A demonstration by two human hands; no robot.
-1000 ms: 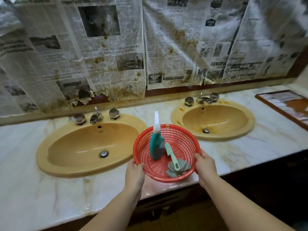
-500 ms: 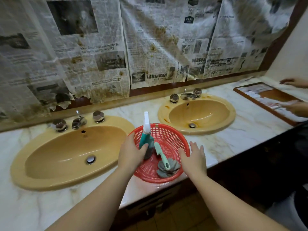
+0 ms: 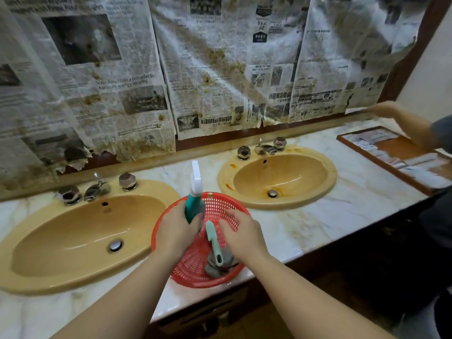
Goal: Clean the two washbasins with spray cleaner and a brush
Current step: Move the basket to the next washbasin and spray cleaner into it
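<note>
Stained newspaper sheets (image 3: 220, 69) are seen covering the wall at 12 o'clock. A marble counter (image 3: 342, 211) is spread below them. The left washbasin (image 3: 73, 241), yellow, is set into the counter at 9 o'clock; the right washbasin (image 3: 278, 177) is set at 1 o'clock, with chrome taps (image 3: 263, 149) behind it. A framed tray (image 3: 391, 155) is laid on the counter at 3 o'clock, and another person's arm (image 3: 401, 123) is extended above it. A red basket (image 3: 220, 206) is placed on the counter between the two basins, at the near edge. The spray bottle (image 3: 194, 204), teal with a white nozzle, is held upright in the basket at its 11 o'clock side, gripped by the curled fingers of the left hand (image 3: 175, 234). The brush (image 3: 214, 243), green-handled, is lying in the basket toward 5 o'clock, its head on a grey cloth (image 3: 217, 266). The right hand (image 3: 241, 234) is held over the basket just beside the brush handle; whether its fingers are touching the handle cannot be told.
</note>
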